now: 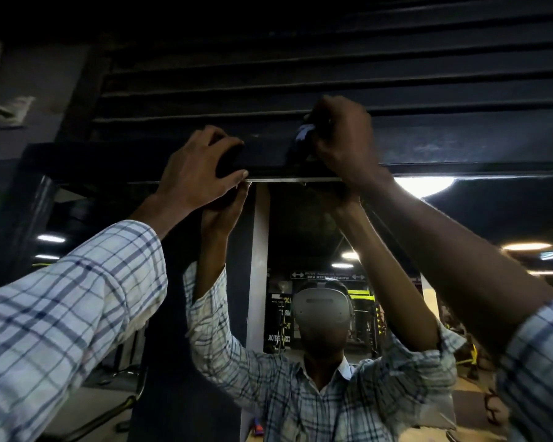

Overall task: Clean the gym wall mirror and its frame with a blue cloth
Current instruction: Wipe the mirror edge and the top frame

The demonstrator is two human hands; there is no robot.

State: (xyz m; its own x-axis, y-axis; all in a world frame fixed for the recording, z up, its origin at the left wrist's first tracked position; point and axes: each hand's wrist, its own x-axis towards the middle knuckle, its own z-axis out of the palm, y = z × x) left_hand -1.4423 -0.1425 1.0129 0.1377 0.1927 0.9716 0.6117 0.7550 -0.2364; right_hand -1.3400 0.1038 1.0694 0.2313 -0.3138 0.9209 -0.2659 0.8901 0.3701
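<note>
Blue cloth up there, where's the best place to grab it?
Probably its bunched middle, coming from the front and below, as the right hand does. The blue cloth is wadded against the mirror's top frame, so its back is blocked.

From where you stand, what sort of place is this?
Most likely a gym. The wall mirror reflects a reversed sign with dumbbell symbols, and behind the person there seem to be equipment racks, though they are blurred.
</note>
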